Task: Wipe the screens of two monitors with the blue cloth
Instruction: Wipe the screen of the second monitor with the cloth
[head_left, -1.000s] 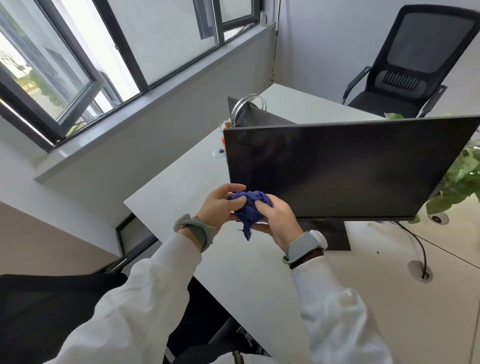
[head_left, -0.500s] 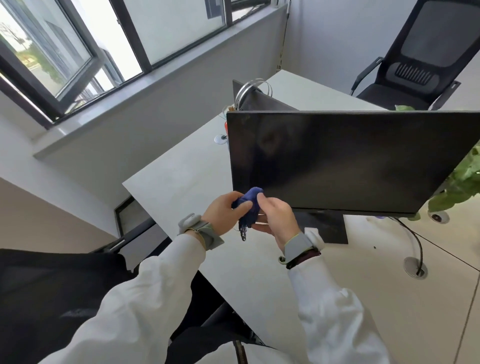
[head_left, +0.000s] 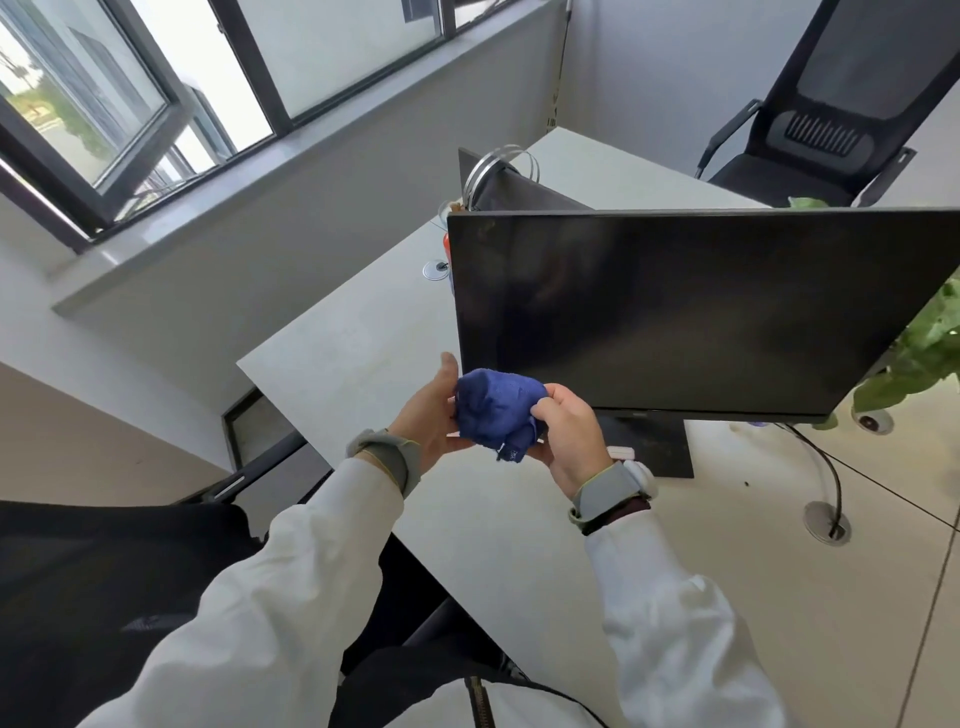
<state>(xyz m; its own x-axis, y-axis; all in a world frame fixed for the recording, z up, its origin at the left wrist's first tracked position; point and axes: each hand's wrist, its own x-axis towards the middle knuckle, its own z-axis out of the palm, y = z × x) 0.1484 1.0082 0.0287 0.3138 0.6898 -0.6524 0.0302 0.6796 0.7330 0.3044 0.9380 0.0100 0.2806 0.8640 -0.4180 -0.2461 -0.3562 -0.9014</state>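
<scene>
My two hands are close together in front of me, both on the blue cloth (head_left: 493, 408). My right hand (head_left: 569, 434) pinches the right side of the cloth between thumb and curled fingers. My left hand (head_left: 428, 413) cups it from the left, with the fingers under and behind the fabric, so I see little of them.

Half a second ago my left thumb lay on top of the cloth; now it stands straight up, free of it. At that moment the cloth was also a narrow bundle squeezed between the hands. Now it is a wider, rounder lump, and a small corner hangs down at the bottom. The hands themselves are a little further apart than before.

The cloth is in the air above the table (head_left: 363, 332), just in front of the lower left corner of the near monitor (head_left: 675, 312). If it touches the screen, I cannot tell. The screen is dark, as it was.

Behind this monitor the back of the second monitor (head_left: 524, 189) shows, with a silver ring on it. The black chair (head_left: 831, 119) stands at the far side of the table, and the green plant (head_left: 924, 353) is at the right edge. Both sit slightly differently in the view than before.
</scene>
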